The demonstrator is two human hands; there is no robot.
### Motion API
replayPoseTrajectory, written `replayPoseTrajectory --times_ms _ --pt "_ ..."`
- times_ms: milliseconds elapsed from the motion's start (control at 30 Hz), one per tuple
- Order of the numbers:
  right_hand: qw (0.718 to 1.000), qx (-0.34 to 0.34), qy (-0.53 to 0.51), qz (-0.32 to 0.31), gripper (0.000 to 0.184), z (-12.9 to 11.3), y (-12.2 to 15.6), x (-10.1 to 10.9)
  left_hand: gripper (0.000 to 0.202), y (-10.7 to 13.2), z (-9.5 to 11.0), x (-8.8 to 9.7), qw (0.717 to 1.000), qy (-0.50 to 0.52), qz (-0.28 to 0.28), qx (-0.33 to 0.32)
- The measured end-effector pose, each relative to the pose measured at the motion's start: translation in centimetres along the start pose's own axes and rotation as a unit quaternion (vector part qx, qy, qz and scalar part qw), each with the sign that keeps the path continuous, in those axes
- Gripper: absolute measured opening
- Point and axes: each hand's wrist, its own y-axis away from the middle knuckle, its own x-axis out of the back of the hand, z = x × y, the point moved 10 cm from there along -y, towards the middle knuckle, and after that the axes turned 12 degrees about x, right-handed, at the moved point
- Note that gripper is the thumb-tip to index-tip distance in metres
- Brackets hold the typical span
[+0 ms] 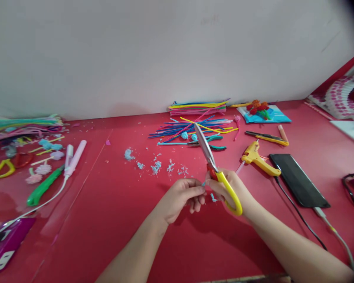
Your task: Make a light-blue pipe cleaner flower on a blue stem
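Note:
My right hand (238, 192) is closed around a pair of scissors (205, 148) with yellow and red handles, blades pointing up and away from me. The fingertips of my left hand (179, 196) pinch a short light-blue pipe cleaner piece (203, 184), mostly hidden by the fingers. Both hands nearly meet above the table, right fingertips close to that piece. Under them lies another small light-blue scrap (214, 197). Little heaps of light-blue clippings (156, 168) are spread just beyond my left hand. Two light-blue curled balls (184, 135) rest farther back, by teal-handled pliers (220, 148).
Loose pipe cleaners (165, 131) and a bundle (197, 109) lie by the wall. To the right are a yellow glue gun (258, 159) and a phone (299, 180), both with cables. At left sit a green cutter (44, 188), a pink wand (76, 158) and a purple device (14, 243).

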Motion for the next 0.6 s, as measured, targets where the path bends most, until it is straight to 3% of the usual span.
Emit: replayPoseTrajectory --times_ms 100,167,233,267,400,500,600 --pt "0.999 -0.017 0.024 0.041 0.012 0.4 -0.3 2.1 0.026 0.2 1.1 2.2 0.988 -0.113 0.102 -0.035" --pt "0.994 -0.031 0.105 0.023 0.013 0.5 -0.6 3.3 0.037 0.8 2.4 4.3 0.948 -0.220 0.213 -0.081" --pt "0.973 -0.037 0.227 -0.021 0.013 0.7 -1.0 4.1 0.043 1.3 3.5 5.3 0.894 -0.328 0.280 -0.123" --pt "0.962 -0.038 0.267 -0.036 0.012 0.9 -1.2 4.5 0.041 1.4 3.8 5.5 0.869 -0.369 0.299 -0.139" --pt "0.937 -0.032 0.343 -0.062 0.016 1.9 -1.9 5.1 0.015 1.6 4.5 6.4 0.834 -0.398 0.345 -0.164" --pt "0.919 -0.026 0.391 -0.048 0.020 2.1 -2.4 5.7 0.029 2.4 5.3 6.0 0.801 -0.418 0.380 -0.200" --pt "0.909 -0.018 0.415 -0.017 0.018 1.7 -2.7 6.6 0.058 2.9 5.7 4.0 0.708 -0.520 0.404 -0.255"
